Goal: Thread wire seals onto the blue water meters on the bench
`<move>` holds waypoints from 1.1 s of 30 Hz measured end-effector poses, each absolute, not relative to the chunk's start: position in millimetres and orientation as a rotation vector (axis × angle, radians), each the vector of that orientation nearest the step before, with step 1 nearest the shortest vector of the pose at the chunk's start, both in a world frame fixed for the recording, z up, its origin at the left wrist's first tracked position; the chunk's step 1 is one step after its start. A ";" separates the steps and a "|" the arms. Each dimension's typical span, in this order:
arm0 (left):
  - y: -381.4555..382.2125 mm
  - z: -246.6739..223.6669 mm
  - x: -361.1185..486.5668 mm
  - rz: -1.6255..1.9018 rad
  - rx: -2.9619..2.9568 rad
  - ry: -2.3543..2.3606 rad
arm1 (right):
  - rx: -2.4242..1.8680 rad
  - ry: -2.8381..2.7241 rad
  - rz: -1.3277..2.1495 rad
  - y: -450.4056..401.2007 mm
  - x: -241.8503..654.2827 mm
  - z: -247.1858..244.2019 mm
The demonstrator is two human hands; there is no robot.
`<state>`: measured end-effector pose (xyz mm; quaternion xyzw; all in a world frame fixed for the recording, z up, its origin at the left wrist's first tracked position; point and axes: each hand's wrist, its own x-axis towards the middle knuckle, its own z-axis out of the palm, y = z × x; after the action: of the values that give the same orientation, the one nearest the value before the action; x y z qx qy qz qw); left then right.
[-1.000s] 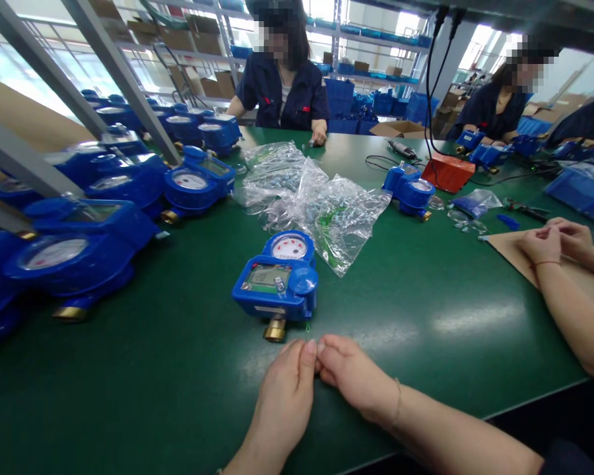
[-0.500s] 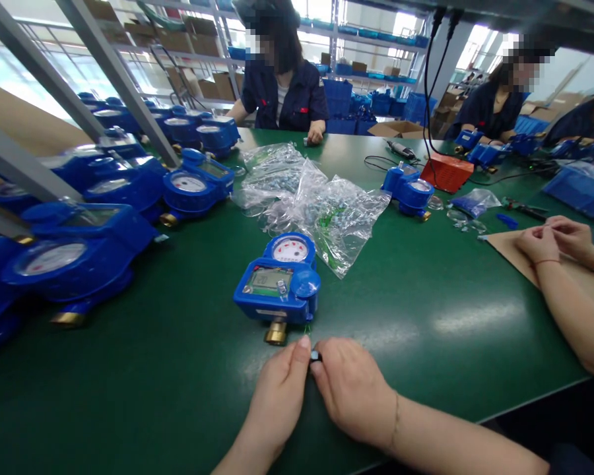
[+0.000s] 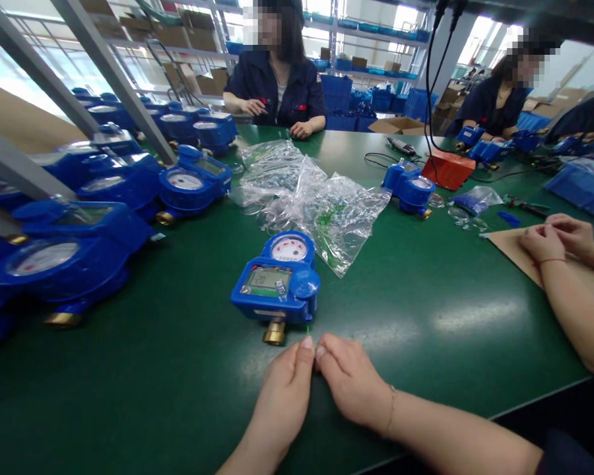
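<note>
In front of me stands a blue water meter (image 3: 262,311) with a round dial, a small display and a brass pipe end facing me. A thin green wire (image 3: 307,328) hangs at its lower right corner and runs down to the fingertips of my left hand (image 3: 284,396), which is pinched closed on it. My right hand (image 3: 354,382) is closed beside it, fingertips almost touching the left thumb. Whatever the right fingers hold is hidden. Behind the meter lie clear plastic bags (image 3: 327,218) with green and pale blue small parts.
Several blue meters (image 3: 74,247) crowd the left side under slanted grey posts (image 3: 133,72). Another meter (image 3: 410,188) stands near an orange box (image 3: 448,170) with hanging cables. At right, a co-worker's hands (image 3: 549,243) work over brown cardboard (image 3: 512,254). Another person (image 3: 282,79) sits opposite.
The small dark and pale blue piece between my fingers has gone out of sight. My hands stay nearly in place. The person opposite has raised one hand off the table.
</note>
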<state>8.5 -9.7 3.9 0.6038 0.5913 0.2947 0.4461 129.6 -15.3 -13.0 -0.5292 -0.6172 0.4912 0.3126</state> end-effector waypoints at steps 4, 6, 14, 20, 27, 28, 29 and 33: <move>-3.9 8.0 2.0 0.606 1.802 1.474 | -1.334 -1.311 1.876 -3.8 123.5 -6.8; -0.7 10.6 -2.4 0.544 1.873 1.497 | -1.335 -1.338 1.827 -4.0 123.5 -3.8; 3.9 8.1 -8.4 0.556 1.683 1.432 | -1.307 -2.208 0.502 -19.0 134.2 -18.3; 8.5 5.4 -4.3 0.534 1.772 1.451 | -1.270 -1.404 1.717 0.2 132.9 -10.9; 12.5 11.7 -9.2 0.486 1.863 1.531 | -1.312 -1.264 1.814 -0.3 120.8 -4.4; 12.5 12.2 -10.6 0.489 1.849 1.524 | -1.349 -1.325 1.692 -3.5 120.9 -3.1; 12.6 12.3 -11.9 0.498 1.828 1.510 | -1.386 -1.439 1.531 -6.5 121.5 -2.1; 12.2 10.5 -16.4 0.536 1.743 1.427 | -1.432 -1.978 0.927 -12.6 125.8 -1.5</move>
<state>-16.4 12.2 10.5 0.6894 0.5644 0.2119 0.4015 125.8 -12.6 -1.5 -0.5292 -0.7309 0.3424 0.2618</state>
